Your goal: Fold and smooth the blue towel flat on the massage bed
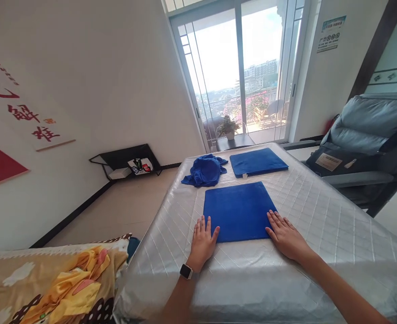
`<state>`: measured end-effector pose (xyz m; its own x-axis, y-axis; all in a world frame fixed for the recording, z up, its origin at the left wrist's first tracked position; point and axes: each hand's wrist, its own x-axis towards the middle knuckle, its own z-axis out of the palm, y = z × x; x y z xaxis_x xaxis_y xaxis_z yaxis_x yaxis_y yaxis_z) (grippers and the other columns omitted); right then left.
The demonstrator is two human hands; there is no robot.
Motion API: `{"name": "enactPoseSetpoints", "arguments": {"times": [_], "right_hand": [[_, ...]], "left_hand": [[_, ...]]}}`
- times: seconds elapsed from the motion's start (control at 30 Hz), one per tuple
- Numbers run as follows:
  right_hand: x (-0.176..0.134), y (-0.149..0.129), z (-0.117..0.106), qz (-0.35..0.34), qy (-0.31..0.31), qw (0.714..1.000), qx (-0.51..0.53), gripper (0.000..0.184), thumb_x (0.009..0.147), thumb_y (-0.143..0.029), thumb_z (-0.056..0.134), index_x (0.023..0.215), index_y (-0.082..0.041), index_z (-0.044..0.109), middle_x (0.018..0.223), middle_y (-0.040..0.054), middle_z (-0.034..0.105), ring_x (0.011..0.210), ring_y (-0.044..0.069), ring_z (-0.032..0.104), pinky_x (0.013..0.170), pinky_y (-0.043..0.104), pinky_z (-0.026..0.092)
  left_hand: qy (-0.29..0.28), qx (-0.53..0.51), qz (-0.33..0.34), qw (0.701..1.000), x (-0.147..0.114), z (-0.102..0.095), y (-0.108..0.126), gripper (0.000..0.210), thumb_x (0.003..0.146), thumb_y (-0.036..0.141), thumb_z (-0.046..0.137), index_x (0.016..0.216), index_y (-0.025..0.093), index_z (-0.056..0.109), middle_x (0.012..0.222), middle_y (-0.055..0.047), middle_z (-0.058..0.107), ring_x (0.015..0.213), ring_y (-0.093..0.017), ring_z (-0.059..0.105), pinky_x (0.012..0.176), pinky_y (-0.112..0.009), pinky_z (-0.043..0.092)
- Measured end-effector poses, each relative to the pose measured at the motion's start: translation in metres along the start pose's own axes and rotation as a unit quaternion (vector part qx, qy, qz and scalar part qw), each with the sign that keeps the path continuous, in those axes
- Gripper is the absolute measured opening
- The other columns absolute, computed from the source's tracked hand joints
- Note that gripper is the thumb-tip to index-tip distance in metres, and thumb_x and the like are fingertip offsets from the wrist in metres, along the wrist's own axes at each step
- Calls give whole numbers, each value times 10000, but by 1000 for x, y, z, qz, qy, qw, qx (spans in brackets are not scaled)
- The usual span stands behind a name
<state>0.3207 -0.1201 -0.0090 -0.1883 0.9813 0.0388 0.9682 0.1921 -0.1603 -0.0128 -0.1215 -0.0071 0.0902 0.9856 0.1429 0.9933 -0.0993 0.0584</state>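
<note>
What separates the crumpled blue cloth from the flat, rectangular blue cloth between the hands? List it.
The crumpled blue cloth lies in a loose heap; the flat, rectangular blue cloth is smooth with straight edges. The crumpled one sits farther off, untouched; the flat one is nearer, the left hand and right hand at its edges. Both are blue, on the silver quilted cover.

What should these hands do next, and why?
Probably lift the near blue cloth by its side edges and lay it on the far blue cloth: the near one looks smooth and squared, the left hand and right hand rest at its opposite sides, and the crumpled cloth may need its space.
</note>
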Motion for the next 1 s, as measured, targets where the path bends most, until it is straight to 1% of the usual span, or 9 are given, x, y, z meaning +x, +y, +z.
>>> {"name": "enactPoseSetpoints", "arguments": {"times": [0.17,0.3,0.4,0.5,0.63,0.7,0.8,0.9,1.0], "right_hand": [[-3,1,0,-13,34,999,-30,674,1002,-474,226,1565,-126,358,1626,97,290,1516,240,226,1239,485,179],[0,-3,-14,-52,70,994,-69,631,985,-360,256,1513,-70,445,1588,154,357,1501,275,272,1243,506,147],[16,-8,-28,-74,66,993,-70,609,987,-326,255,1509,-83,453,1581,145,378,1491,273,297,1234,499,186],[45,-12,-35,-58,47,995,-63,606,1007,-355,252,1524,-90,426,1598,135,357,1493,266,295,1225,479,211],[75,-10,-25,-11,28,998,-47,649,1029,-423,241,1548,-52,359,1625,150,294,1515,251,231,1230,439,192],[81,-7,-17,2,17,999,-33,664,1034,-436,225,1560,-44,327,1634,146,271,1520,242,213,1233,420,181],[82,-3,-9,1,7,1000,-13,667,1033,-429,217,1570,-43,301,1643,137,246,1523,238,199,1236,408,170],[81,-2,-7,6,8,1000,-3,672,1032,-435,223,1576,-46,286,1647,142,225,1527,245,180,1238,427,154],[82,-3,-8,19,10,1000,0,666,1034,-446,220,1583,-73,283,1650,133,223,1526,254,188,1235,454,154]], "left_hand": [[2,-8,20,1000,-3,2,-2,775,1017,633,149,1575,118,303,1636,-174,238,1506,-330,243,1212,-504,263],[6,-15,22,1000,-2,6,-3,753,1026,610,165,1576,113,297,1631,-177,253,1510,-312,236,1216,-501,265],[13,-18,16,1000,0,7,-2,747,1026,615,146,1570,133,315,1623,-162,286,1509,-305,245,1211,-513,268],[16,-16,7,1000,0,6,0,768,1026,611,123,1555,96,336,1618,-169,294,1506,-287,259,1221,-475,256],[-6,-27,-21,999,2,2,-2,793,1027,603,79,1553,61,319,1615,-163,300,1502,-260,279,1228,-452,234],[-14,-35,-39,999,4,0,-6,788,1024,608,68,1557,83,314,1609,-152,318,1498,-256,292,1224,-466,237],[1,-35,-67,997,8,-5,-7,795,1019,624,75,1553,92,325,1593,-161,351,1496,-270,295,1219,-485,238],[6,-44,-28,999,15,-15,11,797,1019,635,100,1559,86,311,1602,-154,337,1499,-255,286,1219,-437,252],[-26,-66,97,993,31,-25,59,773,1026,628,114,1554,110,336,1600,-120,359,1495,-216,299,1217,-373,266]]}}
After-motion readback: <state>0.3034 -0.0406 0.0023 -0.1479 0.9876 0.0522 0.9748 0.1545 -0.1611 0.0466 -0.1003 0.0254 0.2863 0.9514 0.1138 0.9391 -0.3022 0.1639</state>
